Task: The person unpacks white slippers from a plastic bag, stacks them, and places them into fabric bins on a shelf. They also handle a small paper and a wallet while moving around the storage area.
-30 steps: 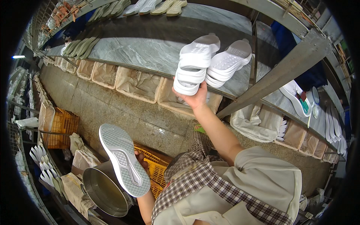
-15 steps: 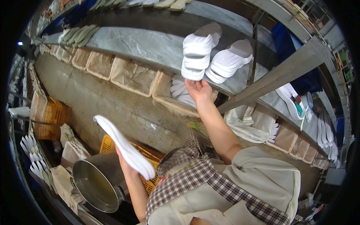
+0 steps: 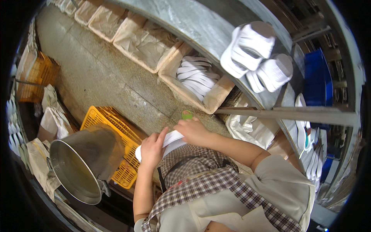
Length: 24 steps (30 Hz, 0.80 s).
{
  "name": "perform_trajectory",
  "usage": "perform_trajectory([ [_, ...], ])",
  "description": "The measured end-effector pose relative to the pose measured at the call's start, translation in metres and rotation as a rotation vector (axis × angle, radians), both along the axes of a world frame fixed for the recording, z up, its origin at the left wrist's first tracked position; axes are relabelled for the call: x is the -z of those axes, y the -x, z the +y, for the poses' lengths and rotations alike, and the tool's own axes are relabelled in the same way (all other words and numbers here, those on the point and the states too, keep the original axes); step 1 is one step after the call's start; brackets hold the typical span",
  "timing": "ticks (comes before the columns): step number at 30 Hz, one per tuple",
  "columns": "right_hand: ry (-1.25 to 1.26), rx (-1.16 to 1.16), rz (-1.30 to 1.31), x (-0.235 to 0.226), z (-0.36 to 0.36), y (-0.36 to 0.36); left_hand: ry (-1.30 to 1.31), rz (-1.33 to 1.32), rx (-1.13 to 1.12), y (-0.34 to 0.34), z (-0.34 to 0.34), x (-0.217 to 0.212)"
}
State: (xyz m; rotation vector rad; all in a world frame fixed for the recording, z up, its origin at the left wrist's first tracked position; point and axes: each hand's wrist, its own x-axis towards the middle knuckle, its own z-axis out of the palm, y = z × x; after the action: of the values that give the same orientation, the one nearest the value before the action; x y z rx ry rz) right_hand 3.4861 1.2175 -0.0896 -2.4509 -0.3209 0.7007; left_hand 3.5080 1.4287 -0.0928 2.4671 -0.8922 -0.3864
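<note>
In front of my checked apron, both hands grip what looks like white shoe soles [image 3: 172, 138], held sideways. My left hand [image 3: 153, 148] closes round one end with its fingers on top. My right hand [image 3: 194, 132] closes on the other end. The fingers hide much of the soles, so I cannot tell how many there are. Beyond my right hand, two piles of white soles [image 3: 247, 48] rest on the grey tabletop [image 3: 201, 23]. More white soles [image 3: 197, 77] fill a cloth-lined bin [image 3: 170, 79] under the table edge.
A large metal pot [image 3: 83, 172] with liquid stands at left, beside a yellow plastic crate [image 3: 112, 129]. Lined bins [image 3: 143, 42] run along the table's foot. A metal post [image 3: 301, 114] crosses at right, near a blue container [image 3: 319, 77].
My right hand has come back from the pile on the table to the soles in my left hand. Both hands now hold them near my waist. The view has turned.
</note>
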Motion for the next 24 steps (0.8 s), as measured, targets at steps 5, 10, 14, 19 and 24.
perform_trajectory([
  [5,-0.153,0.567,0.144,0.125,-0.069,-0.03,0.01,0.087,-0.351,0.011,-0.006,0.078],
  [10,0.466,0.834,-0.543,0.278,-0.204,-0.077,-0.384,0.572,-0.469,0.088,0.027,0.189],
  [14,0.874,0.857,-0.552,0.369,-0.316,-0.156,-0.572,1.285,-0.65,0.169,0.033,0.259],
  [19,0.983,0.558,-0.663,0.437,-0.393,-0.248,-0.473,1.557,-0.83,0.216,-0.002,0.31],
  [24,0.959,0.291,-0.541,0.502,-0.426,-0.304,-0.551,1.612,-0.96,0.207,-0.027,0.321],
])
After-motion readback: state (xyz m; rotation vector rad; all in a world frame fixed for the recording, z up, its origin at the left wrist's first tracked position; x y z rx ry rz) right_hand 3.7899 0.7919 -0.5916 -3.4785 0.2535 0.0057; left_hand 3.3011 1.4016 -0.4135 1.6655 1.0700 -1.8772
